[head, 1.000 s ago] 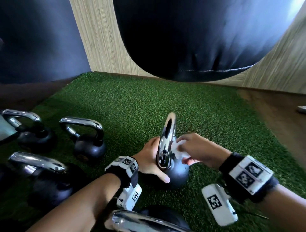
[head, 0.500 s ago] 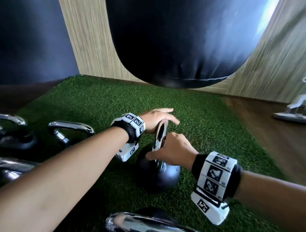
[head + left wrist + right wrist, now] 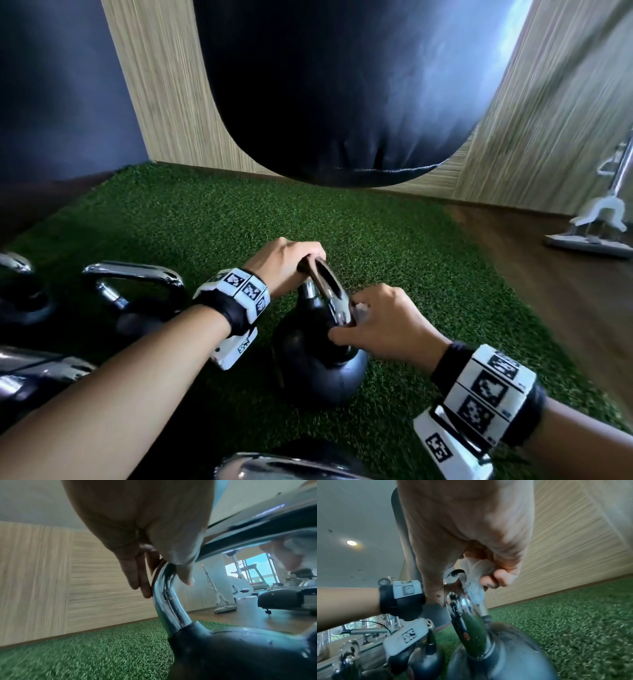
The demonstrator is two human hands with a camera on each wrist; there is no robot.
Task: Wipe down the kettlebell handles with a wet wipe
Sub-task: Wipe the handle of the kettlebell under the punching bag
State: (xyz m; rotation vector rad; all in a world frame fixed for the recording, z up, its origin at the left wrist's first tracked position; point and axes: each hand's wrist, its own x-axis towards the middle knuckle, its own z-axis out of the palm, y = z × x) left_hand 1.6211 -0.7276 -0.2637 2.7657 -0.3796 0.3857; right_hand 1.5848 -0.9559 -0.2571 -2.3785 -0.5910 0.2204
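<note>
While standing on the green turf [image 3: 212, 219] between both hands, black kettlebell [image 3: 318, 373] with chrome handle [image 3: 330, 291]: left hand [image 3: 284, 265] curled over the handle's far end, right hand [image 3: 383, 325] pinching a white wet wipe [image 3: 474, 577] against the near end, more kettlebells [image 3: 133, 291] off to the left.

The left hand [image 3: 286, 265], which a second ago braced the kettlebell's [image 3: 318, 370] body, now grips the far end of its handle [image 3: 329, 291]. The right hand [image 3: 383, 325] now pinches the wipe [image 3: 361, 307] at the near end, seemingly lower than half a second ago.
</note>
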